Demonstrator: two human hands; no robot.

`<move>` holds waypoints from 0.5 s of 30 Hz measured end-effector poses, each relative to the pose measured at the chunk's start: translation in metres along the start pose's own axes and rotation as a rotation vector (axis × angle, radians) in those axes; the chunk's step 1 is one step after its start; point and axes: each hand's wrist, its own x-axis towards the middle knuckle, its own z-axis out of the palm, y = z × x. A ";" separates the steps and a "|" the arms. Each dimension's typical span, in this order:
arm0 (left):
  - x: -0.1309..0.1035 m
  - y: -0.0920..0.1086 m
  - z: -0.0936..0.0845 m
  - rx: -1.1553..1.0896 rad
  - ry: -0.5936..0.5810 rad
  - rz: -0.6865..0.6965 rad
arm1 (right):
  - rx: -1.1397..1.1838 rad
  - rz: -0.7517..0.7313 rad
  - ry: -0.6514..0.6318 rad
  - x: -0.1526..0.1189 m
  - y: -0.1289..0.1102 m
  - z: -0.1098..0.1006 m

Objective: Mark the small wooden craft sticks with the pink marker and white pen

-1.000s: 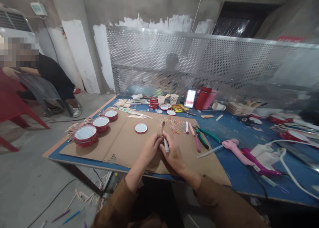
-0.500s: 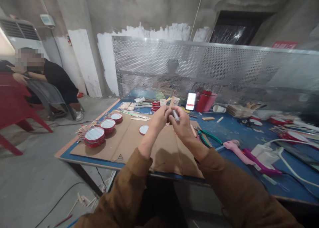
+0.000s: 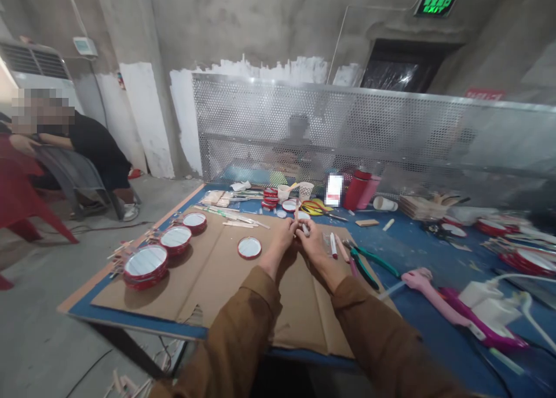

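Observation:
My left hand [image 3: 282, 240] is closed, its fingers pinching the lower end of a flat wooden stick [image 3: 297, 210] that points up and away from me. Right beside it, touching, my right hand [image 3: 313, 243] is closed round a short grey pen-like cylinder [image 3: 306, 230]; its tip is hidden by the fingers. Both hands are above a brown cardboard sheet [image 3: 217, 270]. To their left lies a round red-rimmed lid-like disc [image 3: 249, 247] with a pale face. A white marker with a dark red end [image 3: 333, 245] lies to the right of my right hand.
Red-rimmed drums with sticks [image 3: 145, 265] line the cardboard's left side. Pliers with teal handles [image 3: 373, 260], a pink glue gun [image 3: 434, 294] and white plugs [image 3: 486, 302] lie rightward. Behind stand a phone [image 3: 333, 190], a red bottle [image 3: 357, 190] and perforated metal panel [image 3: 260, 114]. A person sits far left.
The camera view has tilted downward, showing more of the tabletop. My hands have come lower toward the cardboard, still together, with the stick and grey cylinder still in them.

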 end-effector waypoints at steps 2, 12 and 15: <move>0.001 -0.006 -0.002 0.010 -0.018 0.025 | -0.015 -0.031 -0.043 -0.001 0.002 -0.004; -0.004 0.000 0.004 0.203 -0.100 0.045 | -0.086 0.018 -0.146 -0.003 -0.003 -0.039; -0.004 -0.001 0.006 0.150 -0.087 0.020 | -0.028 0.010 -0.008 -0.006 -0.012 -0.050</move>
